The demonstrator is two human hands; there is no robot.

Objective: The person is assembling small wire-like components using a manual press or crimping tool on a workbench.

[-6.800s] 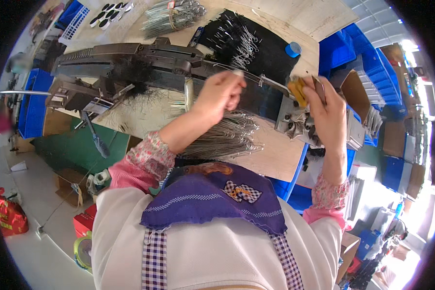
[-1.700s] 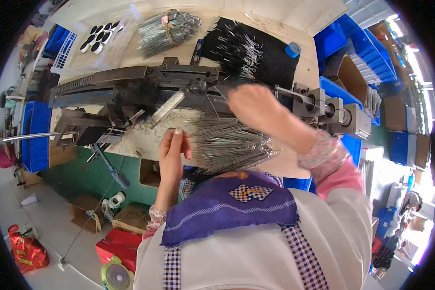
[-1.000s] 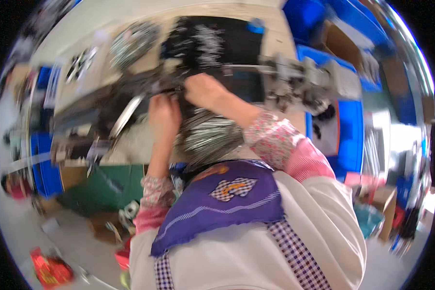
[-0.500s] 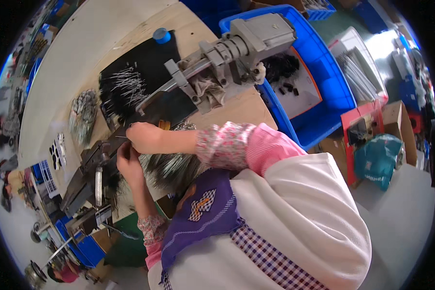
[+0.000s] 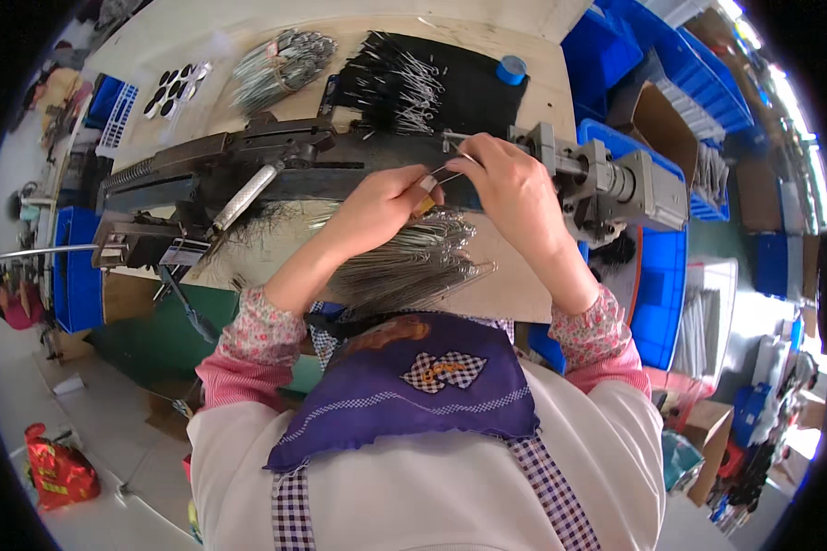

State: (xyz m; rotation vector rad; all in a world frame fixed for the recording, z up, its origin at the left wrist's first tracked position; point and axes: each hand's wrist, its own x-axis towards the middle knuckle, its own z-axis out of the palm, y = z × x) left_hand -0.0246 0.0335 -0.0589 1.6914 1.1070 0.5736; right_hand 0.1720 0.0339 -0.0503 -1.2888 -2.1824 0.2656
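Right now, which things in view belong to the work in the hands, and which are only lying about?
Likely part of the work:
thin metal wire, between left hand and right hand
pile of wires, nearer the body
long dark metal machine

Probably just lying about:
red bag, lower left
blue round object by the black mat

The bench (image 5: 519, 280) shows matt, bare wood; toward its near edge lie smooth, bright metal wires (image 5: 413, 271). The black sheet (image 5: 473, 103) by its far edge appears matt. Past its right edge, the blue bin (image 5: 668, 294) is glossy plastic.
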